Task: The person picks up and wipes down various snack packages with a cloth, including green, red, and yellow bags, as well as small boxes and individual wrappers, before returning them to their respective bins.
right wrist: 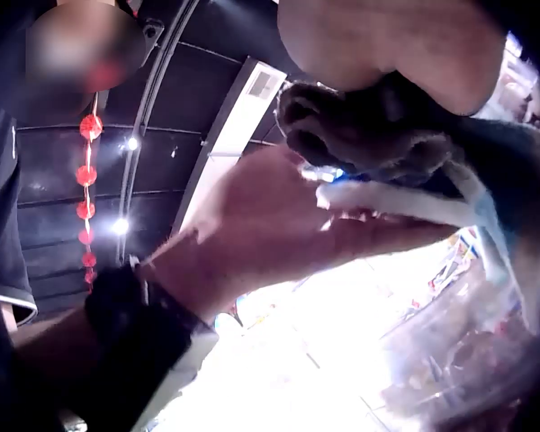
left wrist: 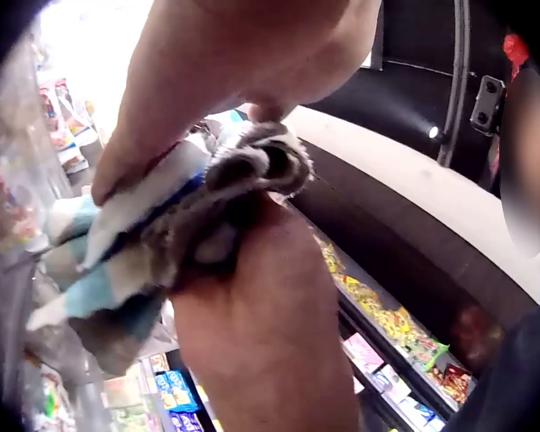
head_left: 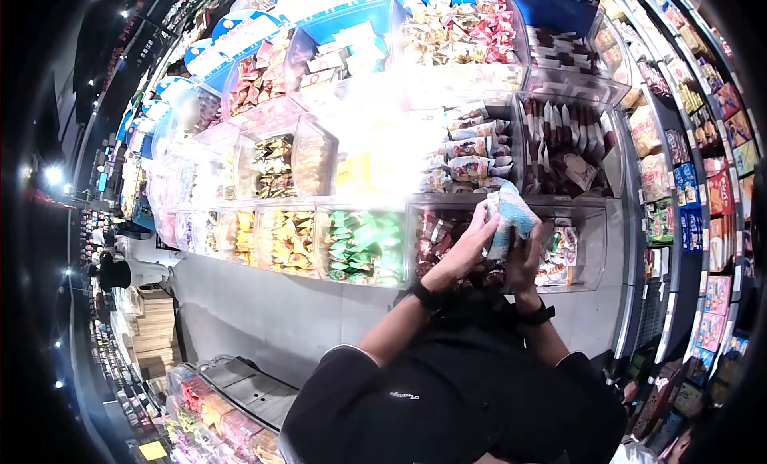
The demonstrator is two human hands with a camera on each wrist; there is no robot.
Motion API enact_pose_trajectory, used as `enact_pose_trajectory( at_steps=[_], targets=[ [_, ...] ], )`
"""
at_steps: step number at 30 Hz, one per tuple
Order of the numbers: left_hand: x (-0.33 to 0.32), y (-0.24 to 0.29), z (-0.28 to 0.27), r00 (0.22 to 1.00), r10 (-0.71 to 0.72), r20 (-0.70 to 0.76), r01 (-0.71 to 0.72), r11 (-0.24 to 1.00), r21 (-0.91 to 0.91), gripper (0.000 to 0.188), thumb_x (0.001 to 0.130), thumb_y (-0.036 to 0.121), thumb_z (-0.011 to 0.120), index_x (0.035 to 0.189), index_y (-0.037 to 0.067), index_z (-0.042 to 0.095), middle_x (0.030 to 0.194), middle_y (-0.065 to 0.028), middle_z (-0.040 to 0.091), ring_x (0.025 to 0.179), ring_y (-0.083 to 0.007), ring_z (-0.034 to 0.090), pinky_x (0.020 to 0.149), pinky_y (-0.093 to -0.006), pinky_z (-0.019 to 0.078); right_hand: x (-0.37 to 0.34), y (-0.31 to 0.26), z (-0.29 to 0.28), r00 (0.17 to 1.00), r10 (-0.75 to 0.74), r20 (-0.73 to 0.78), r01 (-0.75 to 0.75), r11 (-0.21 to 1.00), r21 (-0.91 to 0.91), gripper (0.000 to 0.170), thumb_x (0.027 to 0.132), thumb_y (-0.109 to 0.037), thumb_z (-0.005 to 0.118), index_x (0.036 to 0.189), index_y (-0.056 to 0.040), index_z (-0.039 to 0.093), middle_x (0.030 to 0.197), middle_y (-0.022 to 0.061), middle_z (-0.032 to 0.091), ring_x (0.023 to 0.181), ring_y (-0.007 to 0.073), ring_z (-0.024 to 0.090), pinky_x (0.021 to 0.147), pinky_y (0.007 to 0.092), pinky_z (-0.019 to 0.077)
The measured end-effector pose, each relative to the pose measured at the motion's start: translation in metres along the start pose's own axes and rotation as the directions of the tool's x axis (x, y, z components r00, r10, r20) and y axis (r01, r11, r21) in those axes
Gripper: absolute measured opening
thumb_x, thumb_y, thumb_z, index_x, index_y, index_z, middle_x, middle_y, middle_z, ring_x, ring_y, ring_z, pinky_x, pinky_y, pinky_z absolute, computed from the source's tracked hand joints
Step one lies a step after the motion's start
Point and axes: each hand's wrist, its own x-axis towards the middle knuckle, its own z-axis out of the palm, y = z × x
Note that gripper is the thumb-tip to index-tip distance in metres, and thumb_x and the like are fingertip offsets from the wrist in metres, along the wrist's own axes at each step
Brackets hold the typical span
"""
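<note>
A folded, fuzzy towel (head_left: 515, 211) with blue, white and grey patches is held between both hands over the front right candy bins. My left hand (head_left: 471, 244) grips its left side, and my right hand (head_left: 525, 262) grips the right. Seen from the left wrist, the towel (left wrist: 126, 261) hangs down to the left, its rolled grey edge bunched between the left hand (left wrist: 243, 63) above and the right hand (left wrist: 261, 315) below. In the right wrist view, the dark folds of the towel (right wrist: 369, 144) lie between the two hands. Dark bands circle both wrists.
Clear bins of wrapped candy, including green packets (head_left: 363, 244) and yellow packets (head_left: 288, 240), stretch ahead and left. Below the hands is a bin of dark red packets (head_left: 435, 236). Snack shelves (head_left: 715, 200) rise at the right. A grey bench-like surface (head_left: 248, 388) stands behind at left.
</note>
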Motion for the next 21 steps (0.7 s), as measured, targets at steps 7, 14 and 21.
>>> enact_pose_trajectory(
  at_steps=[7, 14, 21],
  targets=[
    [0.001, -0.012, -0.015, 1.000, 0.000, -0.012, -0.005, 0.901, -0.434, 0.044, 0.102, 0.036, 0.036, 0.137, 0.011, 0.032, 0.126, -0.0073, 0.048, 0.113, -0.0168, 0.050, 0.098, -0.0329, 0.0419, 0.003, -0.034, 0.015, 0.971, -0.086, 0.222, 0.134, 0.968, -0.212, 0.034, 0.097, -0.012, 0.044, 0.127, 0.0031, 0.042, 0.130, 0.0209, 0.052, 0.120, 0.0295, 0.052, 0.100, 0.0368, 0.0398],
    [-0.003, -0.002, -0.018, 0.993, -0.019, -0.120, -0.031, 0.915, -0.402, 0.044, 0.091, 0.011, 0.060, 0.129, 0.009, 0.039, 0.111, -0.0035, 0.058, 0.091, -0.0099, 0.059, 0.076, -0.0242, 0.0497, 0.013, -0.003, -0.006, 0.970, 0.087, 0.226, -0.063, 0.992, -0.113, 0.035, 0.095, -0.003, 0.038, 0.129, 0.0047, 0.039, 0.127, 0.0172, 0.052, 0.118, 0.0215, 0.051, 0.099, 0.0321, 0.0394],
    [0.020, 0.003, -0.073, 0.970, -0.059, -0.237, -0.053, 0.897, -0.438, 0.038, 0.089, 0.013, 0.060, 0.121, 0.004, 0.042, 0.105, -0.0096, 0.062, 0.092, -0.0177, 0.065, 0.076, -0.0325, 0.0574, 0.013, 0.044, -0.051, 0.969, 0.242, 0.048, -0.239, 0.876, 0.418, 0.054, 0.088, -0.007, 0.060, 0.137, -0.0034, 0.037, 0.127, 0.0066, 0.050, 0.113, 0.0189, 0.051, 0.098, 0.0337, 0.0431]
  ],
)
